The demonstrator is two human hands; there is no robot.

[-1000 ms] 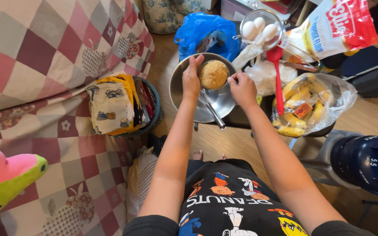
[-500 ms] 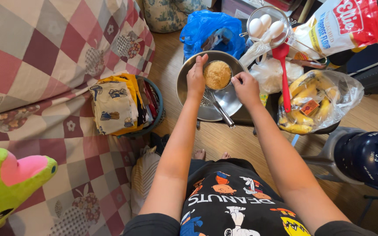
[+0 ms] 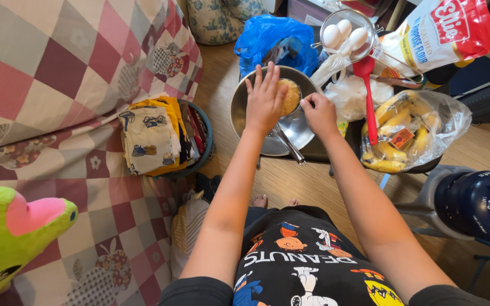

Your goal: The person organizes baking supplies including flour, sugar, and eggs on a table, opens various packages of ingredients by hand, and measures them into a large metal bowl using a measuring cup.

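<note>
Dough ball (image 3: pixel 290 96) in steel bowl (image 3: pixel 245 116), beside bagged bananas (image 3: pixel 404 133).

A patchwork quilt (image 3: pixel 58 85) in pink, cream and grey squares is spread at the left, with a green and pink plush toy (image 3: pixel 12 238) lying at its lower corner. A round basket (image 3: pixel 202 148) packed with folded cloth is set beside it on the wooden floor. Eggs (image 3: pixel 344 33) are held in a wire strainer (image 3: pixel 370 25), near a blue plastic bag (image 3: pixel 267 37), a flour sack (image 3: pixel 443 34), a red spatula (image 3: pixel 367 85) and bagged bananas (image 3: pixel 409 133)
</note>
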